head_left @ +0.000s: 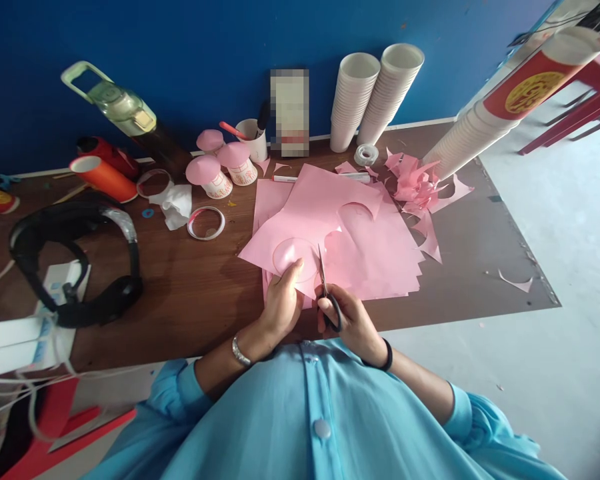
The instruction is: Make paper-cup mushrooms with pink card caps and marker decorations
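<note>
My left hand [284,300] grips the near edge of a pink sheet of paper [300,207], thumb on top beside a drawn circle. A rounded piece is cut out of the sheet's right side. In my right hand [350,317] are black-handled scissors [323,273], fingers in the loops and blades pointing away from me at the paper's edge, right of the circle. Whether the blades are parted is too small to tell. Under the held sheet lies a stack of pink paper [380,260], with jagged edges on its right.
Pink scraps [415,183] pile up at the right, near leaning stacked paper cups [480,137]. Two more cup stacks [355,100] stand by the blue wall. Small cups with pink cone tops [220,183], a tape roll [206,223], a bottle [130,113] and a black headset [75,260] are leftward.
</note>
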A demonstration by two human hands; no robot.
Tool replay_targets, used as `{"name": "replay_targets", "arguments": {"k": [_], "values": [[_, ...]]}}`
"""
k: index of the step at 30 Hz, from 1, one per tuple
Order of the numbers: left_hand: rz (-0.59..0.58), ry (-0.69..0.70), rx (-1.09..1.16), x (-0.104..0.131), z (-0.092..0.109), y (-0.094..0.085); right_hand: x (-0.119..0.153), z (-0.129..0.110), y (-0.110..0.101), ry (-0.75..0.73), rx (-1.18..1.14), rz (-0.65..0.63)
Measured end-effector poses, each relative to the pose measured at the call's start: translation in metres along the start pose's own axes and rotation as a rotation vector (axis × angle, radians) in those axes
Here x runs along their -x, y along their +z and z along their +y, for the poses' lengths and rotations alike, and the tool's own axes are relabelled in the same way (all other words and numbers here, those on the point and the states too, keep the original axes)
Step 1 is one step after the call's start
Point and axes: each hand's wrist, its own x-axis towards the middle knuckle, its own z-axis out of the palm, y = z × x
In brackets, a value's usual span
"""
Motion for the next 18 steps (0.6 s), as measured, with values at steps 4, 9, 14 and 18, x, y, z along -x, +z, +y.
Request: {"name": "replay_targets", "arguments": {"k": [4,9,14,18], "values": [[0.007,-0.013,0.068,-0.0008,-0.0014,0.0002,-0.0007,-0.0006,-0.0006,0.009,-0.005,-0.007],[-0.032,-0.001,0.120,-0.0008,-0.0027,0.0005,-0.0007,-0.0016,0.0009,0.005,0.001,-0.002],[0.015,0.007,0.096,0.0007,0.0003,0.0016,-0.0002,-0.0018,0.0017,0.062,-0.015,-0.009],[0.028,0.003,0.110,0.0023,0.0033,0.0030,-0.0003,-0.0026,0.0008,0.081,-0.025,-0.014]]}}
